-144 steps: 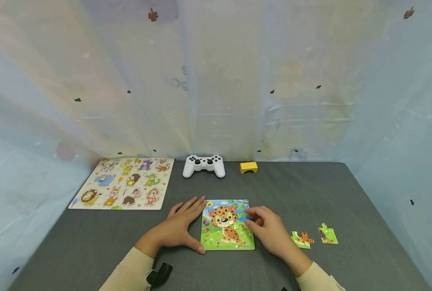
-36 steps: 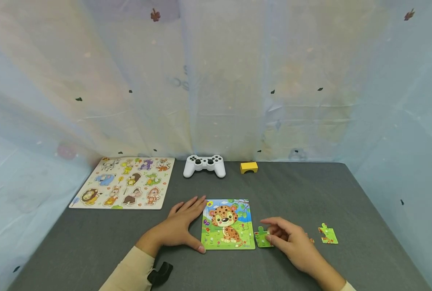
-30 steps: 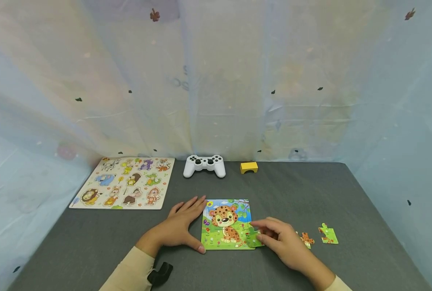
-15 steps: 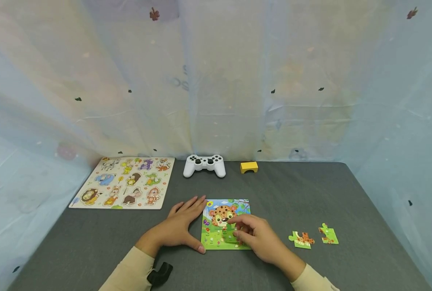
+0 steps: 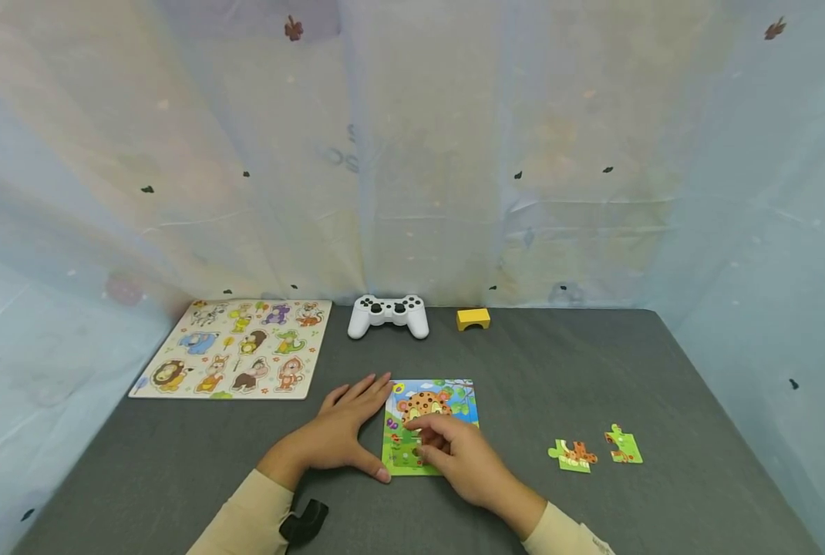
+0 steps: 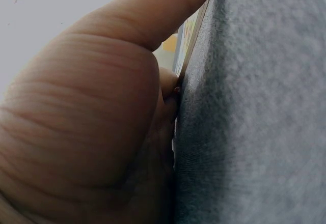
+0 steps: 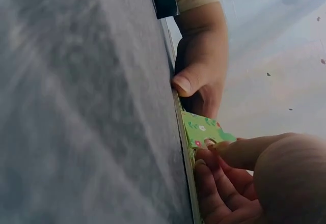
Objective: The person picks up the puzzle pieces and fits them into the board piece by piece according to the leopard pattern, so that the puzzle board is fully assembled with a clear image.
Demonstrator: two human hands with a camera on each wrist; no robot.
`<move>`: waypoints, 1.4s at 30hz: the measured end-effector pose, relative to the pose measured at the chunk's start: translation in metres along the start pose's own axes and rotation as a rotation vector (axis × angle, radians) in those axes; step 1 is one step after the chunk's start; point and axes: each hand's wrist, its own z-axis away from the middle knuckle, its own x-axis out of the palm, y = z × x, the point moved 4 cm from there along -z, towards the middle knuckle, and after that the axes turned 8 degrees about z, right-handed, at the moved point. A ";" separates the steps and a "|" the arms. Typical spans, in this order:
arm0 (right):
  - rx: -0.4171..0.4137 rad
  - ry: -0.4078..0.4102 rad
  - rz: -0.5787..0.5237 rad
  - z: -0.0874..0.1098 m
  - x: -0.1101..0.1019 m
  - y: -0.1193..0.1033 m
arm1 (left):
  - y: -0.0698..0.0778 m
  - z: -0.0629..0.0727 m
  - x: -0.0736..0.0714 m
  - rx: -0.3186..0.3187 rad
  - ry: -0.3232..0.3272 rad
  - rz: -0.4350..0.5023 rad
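Observation:
A square leopard puzzle point(image 5: 422, 389) lies on the grey table, its lower part largely covered by my right hand point(image 5: 464, 466). Between thumb and fingers that hand pinches a green puzzle piece point(image 5: 403, 455) over the board's lower left area. In the right wrist view the green piece point(image 7: 201, 127) stands tilted above the board edge, showing small flowers. My left hand point(image 5: 343, 435) lies spread on the table, with index fingertip and thumb tip at the board's left side. The left wrist view shows mostly its palm and thumb point(image 6: 86, 96).
Two loose puzzle pieces, one with leopard spots point(image 5: 574, 456) and one mostly green point(image 5: 624, 445), lie at right. Behind stand a wooden animal board point(image 5: 235, 351), a white game controller point(image 5: 388, 316) and a yellow arch block point(image 5: 473, 319). Hanging sheets point(image 5: 426, 154) surround the table.
At first the right hand touched the board's right edge. It then held the green piece right of the board and carried it left across the picture. The left hand stayed put.

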 end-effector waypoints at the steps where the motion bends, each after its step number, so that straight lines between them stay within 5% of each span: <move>1: 0.000 -0.004 0.006 -0.001 0.001 -0.001 | 0.000 0.000 0.000 0.000 0.000 0.002; 19: -0.048 -0.077 0.425 0.004 0.010 -0.013 | 0.001 -0.001 -0.002 -0.002 -0.006 -0.003; 25: -0.056 -0.126 0.482 0.005 0.012 -0.013 | 0.001 0.000 -0.001 -0.001 -0.009 0.004; 31: -0.089 -0.114 0.369 0.013 0.006 -0.013 | 0.000 0.000 0.000 0.002 -0.005 0.013; 42: -0.004 -0.076 -0.109 0.030 -0.021 0.001 | -0.001 0.000 0.000 -0.004 0.001 0.008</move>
